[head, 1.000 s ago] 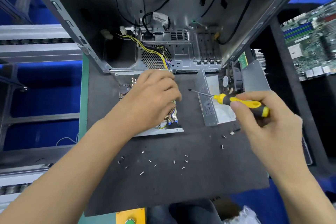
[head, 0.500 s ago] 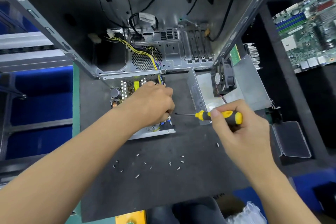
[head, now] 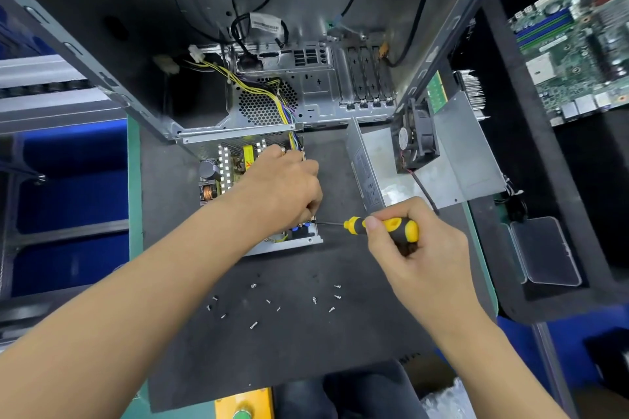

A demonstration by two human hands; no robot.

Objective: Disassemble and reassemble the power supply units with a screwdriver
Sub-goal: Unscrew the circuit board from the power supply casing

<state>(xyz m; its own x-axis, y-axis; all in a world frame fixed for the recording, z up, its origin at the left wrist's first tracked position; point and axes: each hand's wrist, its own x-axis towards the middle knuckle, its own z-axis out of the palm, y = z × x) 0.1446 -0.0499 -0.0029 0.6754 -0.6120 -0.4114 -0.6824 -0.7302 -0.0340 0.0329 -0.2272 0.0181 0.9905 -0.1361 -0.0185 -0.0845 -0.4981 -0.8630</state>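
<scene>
Where the view begins, loose screws (head: 315, 299) are seen scattered on the dark mat of the desk (head: 306, 350), between the two forearms. Right hand (head: 413, 248) is curled round the yellow-and-black screwdriver (head: 391, 227), thumb laid along the handle; shaft is held level, pointing left, tip at the near right corner of the opened power supply unit (head: 235, 177). Left hand (head: 282, 187) is laid over that unit with fingers bent down at its right edge; whether something is pinched there cannot be told, fingertips are hidden. Unit sits on the mat just in front of the computer case (head: 306, 85), board exposed: capacitor, copper coil, white heatsink fins, a yellow label with unreadable print. Yellow wires (head: 258, 88) are run from the unit up into the case. Right of it, a removed metal cover (head: 459, 153) is set with a black fan (head: 417, 139) standing on it; the round fan sticker and the cover's side label are too small to read. A clear plastic lid (head: 544, 252) lies further right. A white barcode tag on a case cable is illegible. A green motherboard (head: 578, 44) is cut off at the far right edge. A yellow box with a green button is cropped at the bottom.
</scene>
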